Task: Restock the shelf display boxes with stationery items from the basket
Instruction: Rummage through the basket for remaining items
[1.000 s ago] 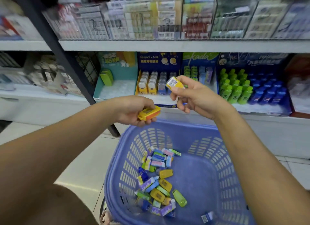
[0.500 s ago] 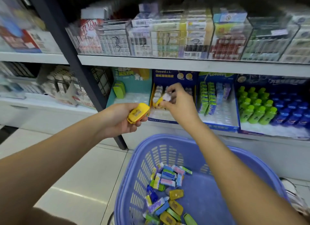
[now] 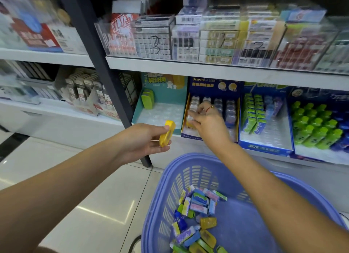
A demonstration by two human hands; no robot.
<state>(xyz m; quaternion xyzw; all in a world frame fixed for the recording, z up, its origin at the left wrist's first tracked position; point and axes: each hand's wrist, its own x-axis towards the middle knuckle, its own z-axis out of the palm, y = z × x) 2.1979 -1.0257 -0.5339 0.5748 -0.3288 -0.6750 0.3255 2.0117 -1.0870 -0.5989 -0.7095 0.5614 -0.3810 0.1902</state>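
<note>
My left hand [image 3: 145, 141] grips a yellow flat stationery item [image 3: 167, 133] in front of the teal display box [image 3: 160, 111]. My right hand [image 3: 206, 120] reaches into the dark blue display box [image 3: 213, 86], its fingers pinching a small yellow and white item [image 3: 190, 120] at the box's front left slots. Rows of white-capped items fill that box behind the hand. The blue plastic basket [image 3: 283, 205] stands below, holding several small colourful stationery packs [image 3: 200, 205].
A dark shelf post [image 3: 105, 79] rises left of the teal box, which holds two green items [image 3: 148, 101]. To the right stand a box of green packs [image 3: 253, 113] and a box of green and blue bottles [image 3: 317, 124]. Upper shelf carries clear bins.
My right hand has carried its small yellow item from above the basket forward into the dark blue display box. My left hand has lifted and tilted its yellow item towards the shelf.
</note>
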